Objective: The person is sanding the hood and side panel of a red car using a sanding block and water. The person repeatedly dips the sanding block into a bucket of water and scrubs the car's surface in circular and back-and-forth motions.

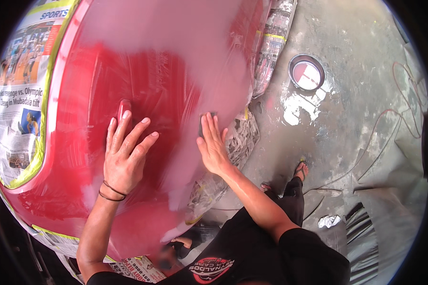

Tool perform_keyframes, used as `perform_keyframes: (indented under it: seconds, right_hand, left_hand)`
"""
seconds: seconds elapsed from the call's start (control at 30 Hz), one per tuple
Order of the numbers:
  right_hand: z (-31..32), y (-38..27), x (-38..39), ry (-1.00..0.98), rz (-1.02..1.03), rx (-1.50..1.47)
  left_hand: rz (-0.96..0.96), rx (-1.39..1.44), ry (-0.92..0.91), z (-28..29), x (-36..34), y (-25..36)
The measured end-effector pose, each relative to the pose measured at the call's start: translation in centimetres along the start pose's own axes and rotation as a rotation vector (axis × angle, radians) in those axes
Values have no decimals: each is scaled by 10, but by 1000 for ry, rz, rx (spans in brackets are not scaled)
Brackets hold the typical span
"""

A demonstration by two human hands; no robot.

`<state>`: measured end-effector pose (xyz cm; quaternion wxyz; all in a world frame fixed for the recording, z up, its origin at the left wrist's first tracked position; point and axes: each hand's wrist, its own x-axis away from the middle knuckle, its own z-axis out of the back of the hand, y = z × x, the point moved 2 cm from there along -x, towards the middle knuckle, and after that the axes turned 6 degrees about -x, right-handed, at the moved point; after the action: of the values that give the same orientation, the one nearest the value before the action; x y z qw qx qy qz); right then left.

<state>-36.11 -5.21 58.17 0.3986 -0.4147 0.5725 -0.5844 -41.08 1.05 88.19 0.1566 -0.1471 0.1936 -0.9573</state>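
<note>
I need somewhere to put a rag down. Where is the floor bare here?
Bare wet concrete floor lies between the round tub and the grey sheet. It is crowded near the red panel, where both the left hand and right hand press.

A glossy red car panel (142, 80), hazed pinkish-white, is edged with yellow-taped printed newspaper (19, 104).

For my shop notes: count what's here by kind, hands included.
Hands: 2, left hand and right hand, both flat on the red car panel
Red car panels: 1
Sanding pads: 1, dark sanding pad under the right fingertips
Bowls: 1, round bowl on the wet floor
Total: 5
</note>
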Motion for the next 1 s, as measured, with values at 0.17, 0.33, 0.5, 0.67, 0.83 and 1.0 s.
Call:
perform_keyframes:
  seconds: [0.17,0.33,0.5,0.67,0.83,1.0]
  right_hand:
    - [66,84,-125,75,-149,-204]
    - [80,124,-166,188,-159,-349]
    - [-2,38,21,-20,-50,-200]
    - [43,126,-60,60,16,-222]
    - [59,170,-120,279,-73,-429]
    - [4,67,-5,137,-74,-305]
  left_hand:
    - [-14,-21,-19,0,3,-2]
    - [-28,-28,-23,0,-6,-5]
    - [-8,-37,-54,-1,5,-2]
    - [-1,-77,-78,1,0,-3]
    - [-14,-100,-15,-1,-3,-7]
    - [5,-89,-29,-7,4,-7]
